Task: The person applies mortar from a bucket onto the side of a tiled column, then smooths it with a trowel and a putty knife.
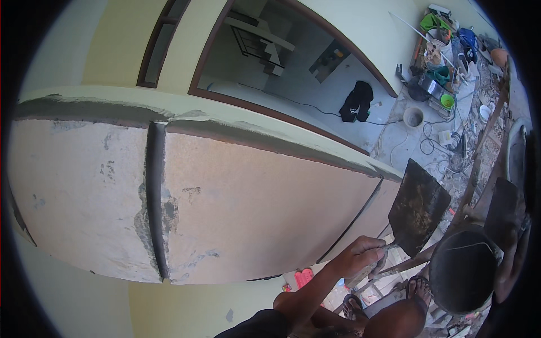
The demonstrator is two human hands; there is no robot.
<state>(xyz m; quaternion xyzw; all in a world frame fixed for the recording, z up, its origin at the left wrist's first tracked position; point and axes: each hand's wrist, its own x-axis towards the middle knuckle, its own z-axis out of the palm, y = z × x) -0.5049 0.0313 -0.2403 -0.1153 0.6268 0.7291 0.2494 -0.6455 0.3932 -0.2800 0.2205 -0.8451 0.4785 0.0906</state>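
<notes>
My left hand (363, 256) is closed around the handle of a trowel (418, 208). Its broad, dark blade is smeared with dried mortar and points up and away, at the right end of the pinkish panel (270, 197). Dark mortar strips (155, 197) cross the panel, and a grey band runs along its far edge. In deep shade at the right rim, my right hand (510, 253) seems closed on a dark flat piece (501, 205); its full shape is hidden. Beside that hand is a dark bucket (465, 273) with a thin wire handle.
Rough wooden poles (479, 152) stand at the right, by another round container (515, 152). Below lie rubble, cables and a grey bucket (413, 117). Tools and bags are heaped (442, 62) at the far right. A brown-framed opening (197, 62) is beyond the panel. My sandalled feet (417, 287) show underneath.
</notes>
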